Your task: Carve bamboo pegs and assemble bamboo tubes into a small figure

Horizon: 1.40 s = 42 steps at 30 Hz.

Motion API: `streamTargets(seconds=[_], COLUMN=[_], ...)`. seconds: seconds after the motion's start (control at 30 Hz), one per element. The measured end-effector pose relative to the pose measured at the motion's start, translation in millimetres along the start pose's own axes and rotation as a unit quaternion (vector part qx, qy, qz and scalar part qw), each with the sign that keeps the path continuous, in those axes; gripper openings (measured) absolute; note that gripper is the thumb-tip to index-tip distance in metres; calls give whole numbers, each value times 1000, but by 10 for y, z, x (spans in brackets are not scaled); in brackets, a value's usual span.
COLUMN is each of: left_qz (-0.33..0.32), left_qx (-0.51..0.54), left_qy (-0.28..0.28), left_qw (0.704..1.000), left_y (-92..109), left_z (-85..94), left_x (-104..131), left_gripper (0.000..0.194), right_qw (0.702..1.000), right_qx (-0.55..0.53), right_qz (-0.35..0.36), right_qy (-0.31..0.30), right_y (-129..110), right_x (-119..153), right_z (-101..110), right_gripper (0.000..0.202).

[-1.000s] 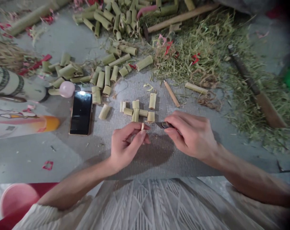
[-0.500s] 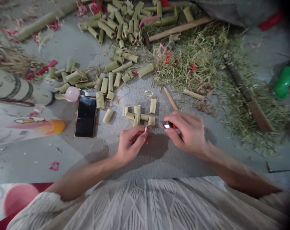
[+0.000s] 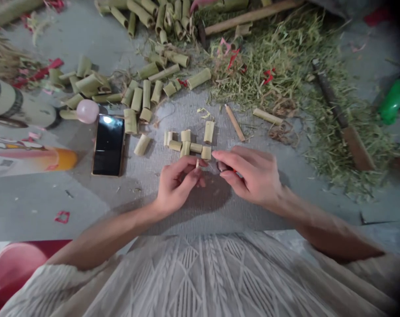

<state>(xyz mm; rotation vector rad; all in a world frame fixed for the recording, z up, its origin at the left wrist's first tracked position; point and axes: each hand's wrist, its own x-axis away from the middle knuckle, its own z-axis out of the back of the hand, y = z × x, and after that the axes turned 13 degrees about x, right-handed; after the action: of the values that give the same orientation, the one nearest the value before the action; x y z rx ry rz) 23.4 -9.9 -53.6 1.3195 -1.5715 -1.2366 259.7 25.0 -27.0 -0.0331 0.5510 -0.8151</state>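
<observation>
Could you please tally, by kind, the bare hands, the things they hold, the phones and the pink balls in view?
Hands, left hand and right hand: 2
Small pale piece, held: 1
Dark tool, held: 1
Phone: 1
Pink ball: 1
Total: 6

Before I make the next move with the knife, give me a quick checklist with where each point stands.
1. Small pale piece held in the left hand: ok, between thumb and fingers.
2. Knife held in the right hand: ok.
3. Blade edge turned away from the left fingertips: cannot tell, the blade is too faint.
4. Space just beyond the left fingertips free: not ok, the cross-shaped bamboo arrangement lies right there.
5. Phone away from both hands: ok, it lies well to the left.
6. Pencil clear of the right hand: ok, it lies beyond it on the table.
</observation>
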Motion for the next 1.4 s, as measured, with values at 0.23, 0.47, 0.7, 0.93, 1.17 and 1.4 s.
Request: streamTargets(seconds=[0.23, 0.47, 0.7, 0.93, 1.17, 1.4], left_qz=[-40, -53, -43, -31, -36, -57], left_qx=[-24, -15, -1, -31, -85, -124], left_qy=[-11, -12, -18, -5, -22, -44], left_qw=[999, 998, 999, 999, 995, 990], left_y=[14, 53, 73, 106, 172, 182], left_z=[-1, -23, -14, -27, -32, -35], left_x=[8, 16, 71, 40, -27, -59], left_gripper=[20, 18, 17, 15, 15, 13], right_qw=[1000, 998, 996, 996, 994, 994], right_qx=[18, 21, 12, -20, -16, -5], right_qz=[-12, -11, 3, -4, -13, -14], right_qy=[2, -56, -83, -86, -109, -110], right_y=[-56, -123, -183, -150, -168, -179], right_x=[-37, -50, -91, -98, -114, -121], right_z=[7, -13, 55, 111, 114, 102], right_gripper=[39, 29, 32, 36, 37, 38])
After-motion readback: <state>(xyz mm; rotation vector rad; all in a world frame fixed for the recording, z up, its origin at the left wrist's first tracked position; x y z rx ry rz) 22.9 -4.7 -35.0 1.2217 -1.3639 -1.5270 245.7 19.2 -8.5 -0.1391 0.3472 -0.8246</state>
